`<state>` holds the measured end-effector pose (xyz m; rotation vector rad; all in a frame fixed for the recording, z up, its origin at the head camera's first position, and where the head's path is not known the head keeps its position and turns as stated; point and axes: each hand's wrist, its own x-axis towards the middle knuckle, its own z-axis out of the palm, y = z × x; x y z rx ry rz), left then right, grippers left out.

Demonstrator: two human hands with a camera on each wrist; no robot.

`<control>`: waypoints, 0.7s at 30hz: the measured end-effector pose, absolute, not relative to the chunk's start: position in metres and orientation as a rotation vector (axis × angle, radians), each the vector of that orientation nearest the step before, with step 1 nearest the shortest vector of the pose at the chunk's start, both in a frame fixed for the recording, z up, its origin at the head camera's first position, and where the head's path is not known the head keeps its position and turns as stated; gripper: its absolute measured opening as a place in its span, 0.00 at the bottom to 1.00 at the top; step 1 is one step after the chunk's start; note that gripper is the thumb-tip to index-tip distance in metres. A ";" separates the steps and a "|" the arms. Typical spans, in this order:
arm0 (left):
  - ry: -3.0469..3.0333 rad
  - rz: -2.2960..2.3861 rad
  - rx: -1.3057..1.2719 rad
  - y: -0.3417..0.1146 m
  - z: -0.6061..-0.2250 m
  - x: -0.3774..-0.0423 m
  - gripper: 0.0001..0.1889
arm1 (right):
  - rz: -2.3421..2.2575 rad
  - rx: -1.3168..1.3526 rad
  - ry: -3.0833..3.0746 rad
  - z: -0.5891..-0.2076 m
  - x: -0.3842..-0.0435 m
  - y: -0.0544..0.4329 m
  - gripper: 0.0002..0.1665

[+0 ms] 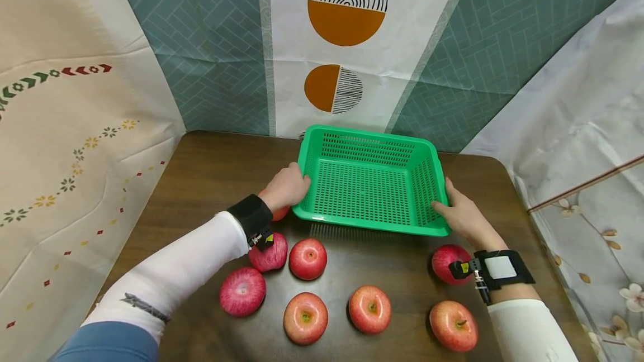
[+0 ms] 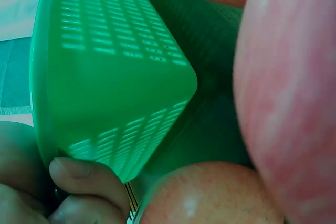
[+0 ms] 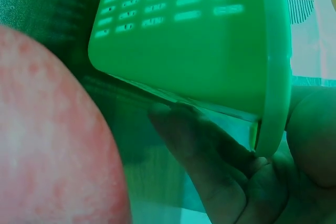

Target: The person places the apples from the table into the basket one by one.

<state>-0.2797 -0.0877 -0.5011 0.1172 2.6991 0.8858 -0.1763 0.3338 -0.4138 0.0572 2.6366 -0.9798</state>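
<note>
A green plastic basket point(image 1: 362, 224) with slotted walls stands near the back of the table, nothing inside it. My left hand point(image 1: 288, 186) grips its left rim, fingers curled round the edge in the left wrist view. On the opposite side my right hand point(image 1: 464, 214) holds the right rim, thumb over the edge and fingers along the outer wall point(image 3: 184, 77). A partly hidden apple point(image 1: 280, 213) lies beneath the left wrist. Close to the right wrist sits a dark red apple point(image 1: 448, 263).
Several more apples lie in front of the basket, among them a red one point(image 1: 308, 259), a streaked one point(image 1: 242, 291), and paler ones at the front point(image 1: 369, 309). The brown wooden table point(image 1: 221, 155) meets a patterned cloth point(image 1: 216, 71) at the back.
</note>
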 end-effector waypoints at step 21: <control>2.699 1.013 0.082 -0.075 -0.433 -0.229 0.24 | -0.918 -0.017 2.734 -0.418 -0.173 0.337 0.52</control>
